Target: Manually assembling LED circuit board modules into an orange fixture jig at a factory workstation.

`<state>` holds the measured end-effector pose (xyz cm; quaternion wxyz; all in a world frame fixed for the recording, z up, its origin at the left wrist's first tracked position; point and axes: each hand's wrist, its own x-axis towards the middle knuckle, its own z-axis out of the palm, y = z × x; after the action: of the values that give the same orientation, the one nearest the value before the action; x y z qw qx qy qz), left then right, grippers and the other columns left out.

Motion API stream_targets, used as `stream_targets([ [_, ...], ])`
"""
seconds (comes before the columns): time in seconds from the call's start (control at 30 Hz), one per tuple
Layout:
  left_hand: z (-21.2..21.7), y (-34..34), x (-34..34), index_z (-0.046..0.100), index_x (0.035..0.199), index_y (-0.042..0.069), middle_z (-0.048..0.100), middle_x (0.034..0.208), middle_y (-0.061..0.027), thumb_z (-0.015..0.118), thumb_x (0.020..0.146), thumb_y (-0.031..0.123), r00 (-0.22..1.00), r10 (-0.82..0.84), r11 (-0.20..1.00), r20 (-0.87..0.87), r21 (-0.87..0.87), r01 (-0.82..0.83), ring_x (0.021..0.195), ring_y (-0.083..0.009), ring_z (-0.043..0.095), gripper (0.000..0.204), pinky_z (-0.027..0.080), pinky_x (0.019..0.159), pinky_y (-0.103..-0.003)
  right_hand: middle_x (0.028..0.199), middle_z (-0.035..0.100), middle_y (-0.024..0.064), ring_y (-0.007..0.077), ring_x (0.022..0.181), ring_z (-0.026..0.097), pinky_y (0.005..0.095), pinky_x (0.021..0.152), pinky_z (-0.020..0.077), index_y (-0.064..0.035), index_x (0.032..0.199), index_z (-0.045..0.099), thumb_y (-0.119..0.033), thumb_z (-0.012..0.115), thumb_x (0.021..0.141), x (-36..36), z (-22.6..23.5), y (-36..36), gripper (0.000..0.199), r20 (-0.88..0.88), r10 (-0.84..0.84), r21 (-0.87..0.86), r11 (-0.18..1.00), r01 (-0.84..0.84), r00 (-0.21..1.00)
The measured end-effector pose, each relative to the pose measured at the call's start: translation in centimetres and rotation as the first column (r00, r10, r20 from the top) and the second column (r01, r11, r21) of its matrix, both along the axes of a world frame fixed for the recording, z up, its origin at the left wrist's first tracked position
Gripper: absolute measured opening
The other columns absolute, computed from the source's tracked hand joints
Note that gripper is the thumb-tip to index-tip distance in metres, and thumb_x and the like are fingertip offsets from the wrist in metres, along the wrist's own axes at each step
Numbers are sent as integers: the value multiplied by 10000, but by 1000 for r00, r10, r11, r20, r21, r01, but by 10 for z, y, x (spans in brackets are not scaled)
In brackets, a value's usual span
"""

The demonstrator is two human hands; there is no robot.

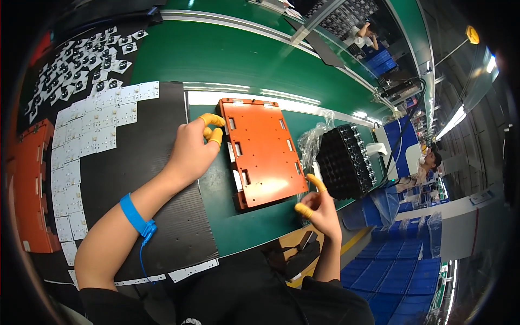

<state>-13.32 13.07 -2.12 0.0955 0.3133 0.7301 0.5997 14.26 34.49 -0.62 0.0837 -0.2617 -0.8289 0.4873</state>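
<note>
An orange flat fixture (264, 154) with rectangular slots and small holes lies on the green bench in front of me. White pieces show in the slots along its left edge. Yellow finger covers sit on the fingertips of both hands. My left hand (194, 151) is at the fixture's upper left edge, its index fingertip at or against the side and its thumb a little apart. Beside the lower right corner is my right hand (323, 214), index finger and thumb spread, the index tip by the corner. Neither hand visibly grips anything.
White boards (92, 127) lie in rows on a black mat (162, 227) at left; small white pieces with black parts (81, 65) lie behind. Another orange fixture (33, 187) stands far left. Black stacked trays (344, 162) and clear plastic (311, 143) are right. A blue wrist strap's cord (142, 260) hangs down.
</note>
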Motion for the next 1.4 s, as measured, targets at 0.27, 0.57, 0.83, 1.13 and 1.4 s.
stream_targets([
  [0.27,3,3,1,648,1039,-33,629,620,-106,549,858,-1,1000,-20,999,-16,25,21,566,-145,633,209,469,557,-291,759,643,87,142,591,614,258,547,496,56,1025,642,-188,573,993,-36,20,-5,256,-598,-3,262,945,199,801],
  [0.57,3,2,1,655,1040,-21,628,611,-112,560,863,18,1000,-10,1000,-3,-4,10,557,-139,622,204,458,550,-302,1362,538,155,363,1315,458,451,1062,413,-45,1236,606,-3,730,659,-59,33,-22,591,188,446,764,493,-416,875],
  [0.83,0,3,-1,654,1037,-21,631,615,-109,567,865,18,999,-15,1000,-29,-25,14,561,-149,630,197,469,556,-302,944,693,131,283,904,669,362,843,519,-19,1074,663,-19,817,695,-102,97,10,410,-457,393,867,398,300,798],
  [1.13,0,4,0,664,1025,-26,628,611,-153,573,803,9,1000,14,998,28,62,-16,500,-195,596,243,456,531,-334,1180,583,102,168,1015,610,292,917,492,16,1290,504,-33,745,835,-209,100,61,517,-803,255,387,910,147,539],
  [1.4,-4,6,-3,650,1095,5,665,874,-79,578,821,-9,978,41,997,-206,79,-26,756,-152,596,284,447,650,-275,1278,498,91,157,1018,566,262,839,502,-12,1329,452,-30,726,848,-221,89,60,554,-788,290,462,862,209,543],
])
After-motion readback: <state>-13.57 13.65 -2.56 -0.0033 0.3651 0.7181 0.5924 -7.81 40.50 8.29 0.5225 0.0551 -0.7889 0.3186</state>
